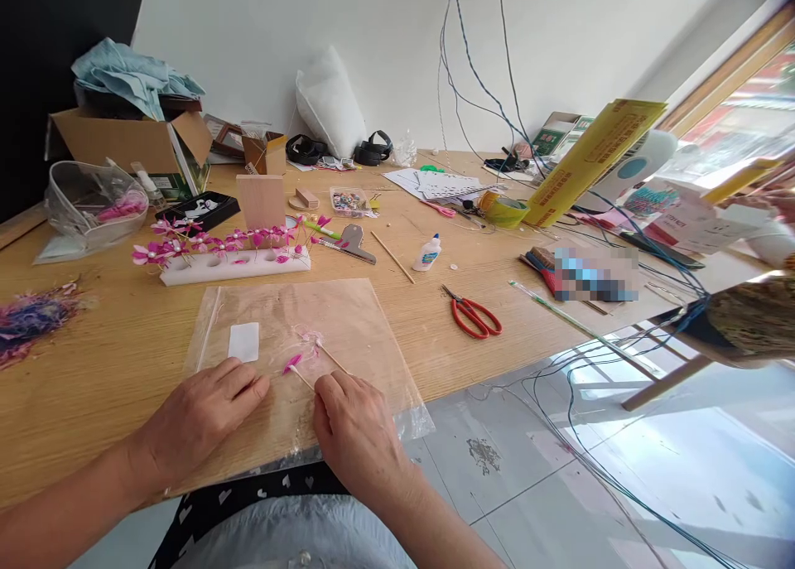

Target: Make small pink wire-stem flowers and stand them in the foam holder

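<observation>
A clear plastic bag (348,312) lies flat on the table in front of me. My right hand (363,436) is closed at its lower right, pinching a thin cotton swab (303,378) whose white tip touches a small magenta petal (291,362). A second thin stick (332,358) with a white tip lies just above, its lower end running behind my fingers. My left hand (202,420) rests on the bag's left part with loosely bent fingers and the thumb apart, holding nothing visible. Just beyond its fingertips is a white square card (244,342).
A white holder (236,269) with magenta flowers stands behind the bag. To the right are a glue bottle (426,254), red-handled scissors (473,314) and a wooden stick (393,257). Colourful fibres (37,320) lie at left. Cables (559,412) hang past the table's right edge.
</observation>
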Demonstrator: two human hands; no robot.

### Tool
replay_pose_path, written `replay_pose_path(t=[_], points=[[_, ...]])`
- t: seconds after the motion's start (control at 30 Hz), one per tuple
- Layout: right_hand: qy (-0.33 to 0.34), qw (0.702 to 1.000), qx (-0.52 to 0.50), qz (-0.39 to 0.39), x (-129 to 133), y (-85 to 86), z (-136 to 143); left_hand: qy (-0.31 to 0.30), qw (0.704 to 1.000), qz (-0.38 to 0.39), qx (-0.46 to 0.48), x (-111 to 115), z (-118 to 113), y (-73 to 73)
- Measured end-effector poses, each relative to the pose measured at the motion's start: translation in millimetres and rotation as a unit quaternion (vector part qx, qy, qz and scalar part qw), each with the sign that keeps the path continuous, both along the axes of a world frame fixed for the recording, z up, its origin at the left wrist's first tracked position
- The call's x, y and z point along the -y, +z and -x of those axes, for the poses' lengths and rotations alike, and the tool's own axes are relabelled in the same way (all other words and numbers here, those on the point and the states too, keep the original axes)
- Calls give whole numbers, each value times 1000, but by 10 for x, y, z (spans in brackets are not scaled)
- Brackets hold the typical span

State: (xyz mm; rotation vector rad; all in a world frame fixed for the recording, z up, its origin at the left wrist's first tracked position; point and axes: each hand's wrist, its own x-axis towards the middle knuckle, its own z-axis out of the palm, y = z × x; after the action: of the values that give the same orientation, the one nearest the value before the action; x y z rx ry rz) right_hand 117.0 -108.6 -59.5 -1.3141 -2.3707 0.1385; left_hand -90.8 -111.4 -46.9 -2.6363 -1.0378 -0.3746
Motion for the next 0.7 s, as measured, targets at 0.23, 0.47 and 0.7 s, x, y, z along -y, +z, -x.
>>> replay_pose_path(t=[0.23,0.47,0.7], points=[[-33,999,2,5,-25,-13,-84,6,1000,15,14,5,16,-31],[-22,1000,-14,-2,7,37,-14,19,999,37,13,12,19,-52],[-37,999,28,14,-74,-29,-22,19,998,50,24,14,13,-58]])
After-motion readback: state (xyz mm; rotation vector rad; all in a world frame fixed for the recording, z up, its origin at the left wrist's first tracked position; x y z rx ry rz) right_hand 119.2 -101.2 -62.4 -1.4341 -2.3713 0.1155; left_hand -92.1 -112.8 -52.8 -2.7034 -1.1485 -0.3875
